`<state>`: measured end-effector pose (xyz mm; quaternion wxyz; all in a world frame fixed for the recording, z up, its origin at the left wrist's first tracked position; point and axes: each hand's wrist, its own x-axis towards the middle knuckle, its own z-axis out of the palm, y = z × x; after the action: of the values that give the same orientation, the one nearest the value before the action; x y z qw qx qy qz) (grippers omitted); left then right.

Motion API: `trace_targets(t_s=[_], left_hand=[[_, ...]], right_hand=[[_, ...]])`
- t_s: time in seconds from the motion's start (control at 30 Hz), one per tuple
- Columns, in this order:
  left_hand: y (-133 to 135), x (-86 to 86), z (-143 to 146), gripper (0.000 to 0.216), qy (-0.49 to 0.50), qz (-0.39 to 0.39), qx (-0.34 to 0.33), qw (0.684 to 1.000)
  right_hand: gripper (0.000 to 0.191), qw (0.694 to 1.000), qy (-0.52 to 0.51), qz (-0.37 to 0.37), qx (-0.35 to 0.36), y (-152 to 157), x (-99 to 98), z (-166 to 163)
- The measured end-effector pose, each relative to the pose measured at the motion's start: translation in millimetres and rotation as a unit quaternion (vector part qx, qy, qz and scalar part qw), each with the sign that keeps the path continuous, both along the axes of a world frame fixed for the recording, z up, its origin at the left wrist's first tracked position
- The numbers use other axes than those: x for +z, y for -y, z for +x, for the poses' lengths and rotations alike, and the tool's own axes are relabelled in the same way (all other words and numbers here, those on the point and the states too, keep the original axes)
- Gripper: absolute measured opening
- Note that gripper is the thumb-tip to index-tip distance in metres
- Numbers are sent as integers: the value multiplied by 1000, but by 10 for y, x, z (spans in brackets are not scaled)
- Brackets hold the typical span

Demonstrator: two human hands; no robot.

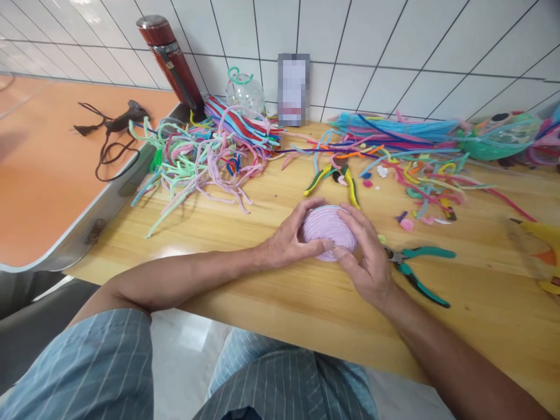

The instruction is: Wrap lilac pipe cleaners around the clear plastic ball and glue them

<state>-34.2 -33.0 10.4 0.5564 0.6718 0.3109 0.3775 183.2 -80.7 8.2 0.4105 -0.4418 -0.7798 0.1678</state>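
A round lilac coil of pipe cleaners (329, 228) is held just above the wooden table, close to its front edge. My left hand (297, 236) grips it from the left, its thumb across the near face. From the right, my right hand (364, 251) curls round the other side, and both thumbs nearly meet at the coil's lower part. The fingertips behind the coil are partly hidden. Just right of my right hand lie pliers with green handles (422, 271), jaws partly covered by the hand. Beyond the coil rest yellow-handled pliers (335, 178).
Tangled green and lilac pipe cleaners (196, 157) spread at the left, with pipe cleaner bundles (394, 128) along the tiled wall. A red thermos (170, 64) and a phone (294, 90) stand at the back. An orange-topped table (56, 175) adjoins at left; a yellow piece (546, 251) lies right.
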Motion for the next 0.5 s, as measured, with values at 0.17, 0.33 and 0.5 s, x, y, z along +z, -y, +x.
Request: trace_targets(t_s=[0.17, 0.33, 0.5], left_hand=[[8, 4, 22, 81, 0, 17, 17, 1000], [-10, -11, 42, 81, -8, 25, 26, 999], [-3, -31, 50, 85, -1, 17, 28, 999]], right_hand=[[58, 1000, -18, 10, -5, 12, 3, -48], [61, 1000, -24, 20, 0, -4, -33, -46], [67, 999, -26, 11, 17, -4, -41, -2]])
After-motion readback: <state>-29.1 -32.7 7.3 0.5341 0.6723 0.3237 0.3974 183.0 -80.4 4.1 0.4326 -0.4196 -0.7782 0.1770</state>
